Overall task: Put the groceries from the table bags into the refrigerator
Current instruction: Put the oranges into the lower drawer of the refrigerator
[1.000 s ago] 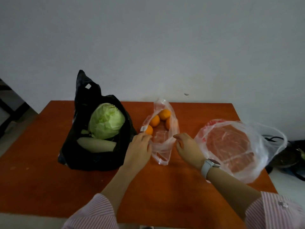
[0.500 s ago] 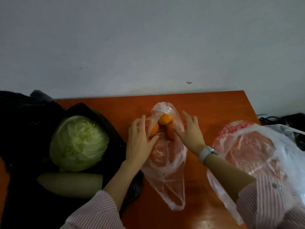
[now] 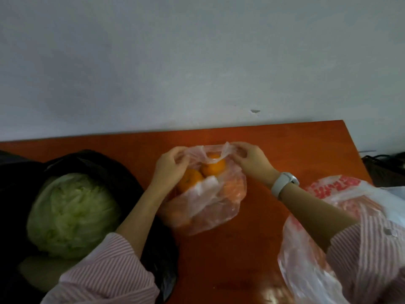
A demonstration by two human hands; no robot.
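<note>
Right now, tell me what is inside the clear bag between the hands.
Two oranges show at the mouth of the clear bag. More orange shapes lie lower, blurred by plastic; their count is unclear.

red printed marks on the white plastic bag (image 3: 333,189) at the right edge of the table; blurred, characters not readable. no other text, label, brand or number legible anywhere in view.
</note>
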